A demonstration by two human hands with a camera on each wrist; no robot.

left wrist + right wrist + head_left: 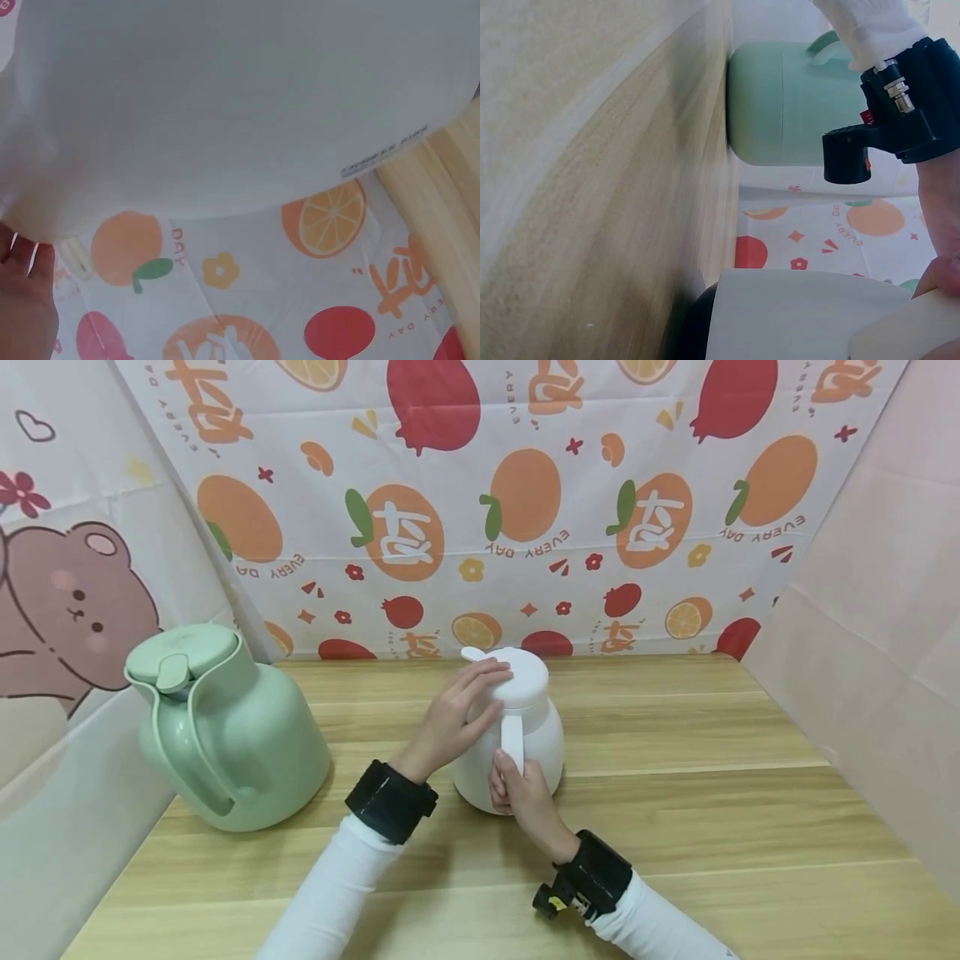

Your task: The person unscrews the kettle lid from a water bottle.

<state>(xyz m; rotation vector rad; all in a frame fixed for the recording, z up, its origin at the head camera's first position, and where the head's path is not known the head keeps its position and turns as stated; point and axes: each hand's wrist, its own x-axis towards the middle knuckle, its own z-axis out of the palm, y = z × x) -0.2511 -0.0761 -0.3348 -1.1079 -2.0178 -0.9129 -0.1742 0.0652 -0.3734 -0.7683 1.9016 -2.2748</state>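
Note:
A white lidded jug [551,743] stands on the table, its handle [513,739] facing me and a small tab [473,654] sticking out at the far left of the top. My right hand [525,793] grips the lower part of that handle. Extended over the white lid [525,681], the fingers of my left hand [457,714] rest on its near left side, with the thumb close to the rim. The jug's pale body [240,112] fills the upper left wrist view, where my left hand [28,307] shows at the edge. In the right wrist view, the handle [907,330] lies against my fingers.
A larger light green jug [255,752] with its lid on stands to the left, its handle toward me. The wood-grain table [712,793] ends at a fruit-print cloth [525,568] behind, with a bear-print sheet [75,602] at left and a plain sheet [877,593] at right.

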